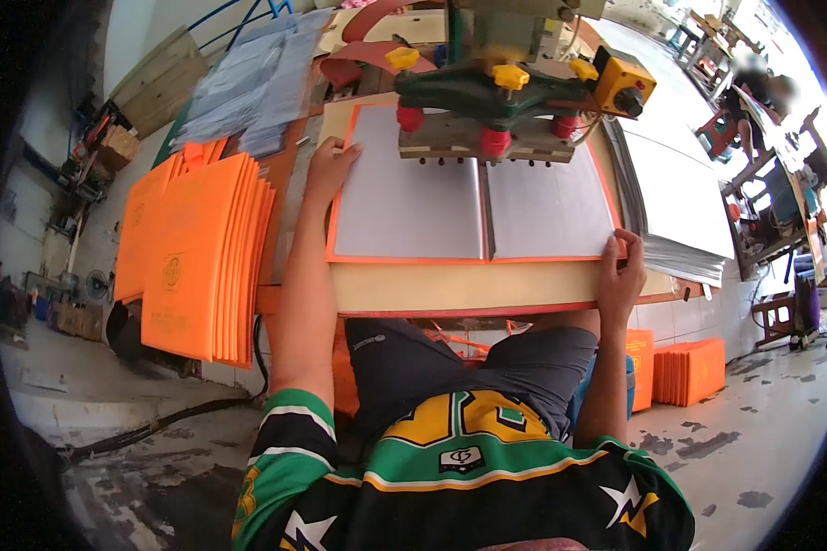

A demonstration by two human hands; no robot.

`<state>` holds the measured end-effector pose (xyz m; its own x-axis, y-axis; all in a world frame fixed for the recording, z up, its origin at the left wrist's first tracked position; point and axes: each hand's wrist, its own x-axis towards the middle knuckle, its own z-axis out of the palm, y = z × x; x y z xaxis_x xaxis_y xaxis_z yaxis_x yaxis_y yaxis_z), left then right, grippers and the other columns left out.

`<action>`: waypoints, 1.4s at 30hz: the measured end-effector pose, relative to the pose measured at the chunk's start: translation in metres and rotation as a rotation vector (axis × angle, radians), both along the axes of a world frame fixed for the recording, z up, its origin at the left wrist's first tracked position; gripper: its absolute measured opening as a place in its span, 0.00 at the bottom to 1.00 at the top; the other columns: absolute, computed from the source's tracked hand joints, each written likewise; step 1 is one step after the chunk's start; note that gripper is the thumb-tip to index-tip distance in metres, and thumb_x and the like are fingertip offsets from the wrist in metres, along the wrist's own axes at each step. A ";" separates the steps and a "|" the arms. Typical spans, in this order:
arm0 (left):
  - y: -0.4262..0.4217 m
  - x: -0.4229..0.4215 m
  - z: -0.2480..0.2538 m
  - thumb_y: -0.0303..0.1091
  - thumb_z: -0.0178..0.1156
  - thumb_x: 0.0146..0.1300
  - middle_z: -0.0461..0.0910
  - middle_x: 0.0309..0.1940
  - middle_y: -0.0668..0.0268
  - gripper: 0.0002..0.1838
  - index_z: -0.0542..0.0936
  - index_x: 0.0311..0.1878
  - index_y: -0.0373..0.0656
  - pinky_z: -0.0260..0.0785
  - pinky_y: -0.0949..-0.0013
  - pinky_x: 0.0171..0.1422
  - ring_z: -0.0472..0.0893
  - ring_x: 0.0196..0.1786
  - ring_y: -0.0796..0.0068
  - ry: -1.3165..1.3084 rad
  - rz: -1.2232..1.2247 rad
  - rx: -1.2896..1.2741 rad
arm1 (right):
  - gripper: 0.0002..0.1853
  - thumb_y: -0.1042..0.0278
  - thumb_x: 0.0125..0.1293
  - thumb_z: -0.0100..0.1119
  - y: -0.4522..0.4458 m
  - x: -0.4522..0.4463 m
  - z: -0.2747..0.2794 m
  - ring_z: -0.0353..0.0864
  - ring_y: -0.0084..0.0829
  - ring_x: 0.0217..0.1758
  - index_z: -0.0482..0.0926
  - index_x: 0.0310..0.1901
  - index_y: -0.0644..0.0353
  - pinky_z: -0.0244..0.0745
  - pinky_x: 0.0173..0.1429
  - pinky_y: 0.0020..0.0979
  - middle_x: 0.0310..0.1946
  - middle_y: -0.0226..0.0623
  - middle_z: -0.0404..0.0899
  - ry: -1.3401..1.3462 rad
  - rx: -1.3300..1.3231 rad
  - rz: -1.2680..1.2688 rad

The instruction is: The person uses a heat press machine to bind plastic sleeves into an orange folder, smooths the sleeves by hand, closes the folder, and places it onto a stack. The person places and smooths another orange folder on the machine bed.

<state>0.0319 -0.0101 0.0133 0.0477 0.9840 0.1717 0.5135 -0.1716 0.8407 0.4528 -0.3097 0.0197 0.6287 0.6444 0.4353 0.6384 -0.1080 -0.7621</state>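
Observation:
An orange folder (409, 259) lies opened flat beneath the machine, with white sheets (413, 184) covering its two inner sides. My left hand (331, 170) is at the folder's upper left edge, its bent fingers closed on the border. At the lower right corner, my right hand (623, 271) pinches the orange edge between thumb and fingers. Above the fold hangs the green press head (492, 92), with yellow knobs, red feet and a metal plate over the top of the sheets. Its plate hides the folder's upper middle.
Stacked orange folders (202, 266) stand at the table's left, near clear plastic sleeves (257, 78). A thick pile of white sheets (675, 184) lies on the right. More orange folders (689, 372) rest on the floor. A yellow control box (623, 83) juts from the press. Another person (753, 101) sits far right.

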 end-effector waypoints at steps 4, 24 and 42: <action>-0.002 0.001 -0.002 0.47 0.71 0.73 0.90 0.37 0.57 0.20 0.83 0.50 0.37 0.78 0.64 0.45 0.88 0.37 0.69 0.006 0.010 0.043 | 0.15 0.62 0.82 0.60 0.001 0.005 -0.007 0.88 0.49 0.56 0.83 0.58 0.67 0.79 0.64 0.44 0.51 0.52 0.88 -0.052 0.015 0.006; 0.000 0.001 -0.002 0.49 0.69 0.74 0.91 0.39 0.54 0.22 0.84 0.50 0.36 0.79 0.62 0.49 0.89 0.39 0.65 0.021 0.008 0.010 | 0.14 0.64 0.82 0.60 0.001 0.008 -0.011 0.87 0.49 0.56 0.82 0.56 0.67 0.78 0.64 0.44 0.51 0.51 0.87 -0.048 0.032 0.024; -0.004 0.002 0.003 0.48 0.69 0.75 0.91 0.37 0.55 0.21 0.83 0.51 0.36 0.78 0.62 0.48 0.89 0.39 0.67 0.005 0.014 -0.016 | 0.14 0.63 0.82 0.60 0.001 0.006 -0.008 0.87 0.51 0.57 0.82 0.57 0.67 0.78 0.64 0.45 0.52 0.53 0.87 -0.072 0.026 0.021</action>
